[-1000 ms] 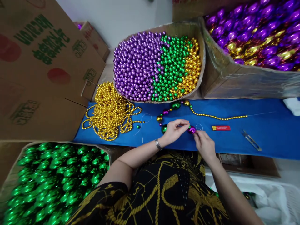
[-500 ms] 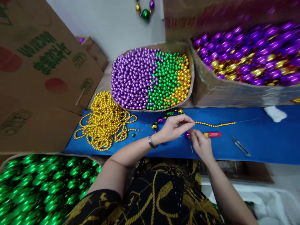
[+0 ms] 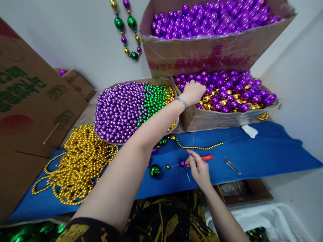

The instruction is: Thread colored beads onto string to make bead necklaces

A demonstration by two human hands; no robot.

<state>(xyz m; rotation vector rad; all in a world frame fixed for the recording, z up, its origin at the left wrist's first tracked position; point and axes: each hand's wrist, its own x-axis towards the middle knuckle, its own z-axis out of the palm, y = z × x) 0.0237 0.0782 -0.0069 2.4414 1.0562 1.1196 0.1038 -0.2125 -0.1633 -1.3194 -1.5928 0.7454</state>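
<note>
My left hand point(image 3: 193, 92) has its knuckles up over the box of large purple and gold beads point(image 3: 224, 97). Its fingers point down at the beads and are hidden behind the back of the hand. Lower down, my right hand point(image 3: 199, 168) pinches a thin upright needle point(image 3: 193, 141) between thumb and finger. A purple bead point(image 3: 182, 163) sits against its fingertips. From there a thread runs left through a small gold bead point(image 3: 168, 166) to a big green bead point(image 3: 154, 170). A string of small gold beads point(image 3: 202, 148) lies beyond the right hand.
A box of small purple, green and gold beads point(image 3: 118, 111) stands left of the large-bead box. Gold bead strands point(image 3: 80, 164) are heaped on the blue cloth point(image 3: 272, 151). Thread snips point(image 3: 232, 165) and a red strip point(image 3: 207, 157) lie to the right. Above stands another box point(image 3: 202, 53).
My left hand has left the strung beads and moved up and right to the large-bead box. My right hand stays low, now with an upright needle showing. The view has shifted.
</note>
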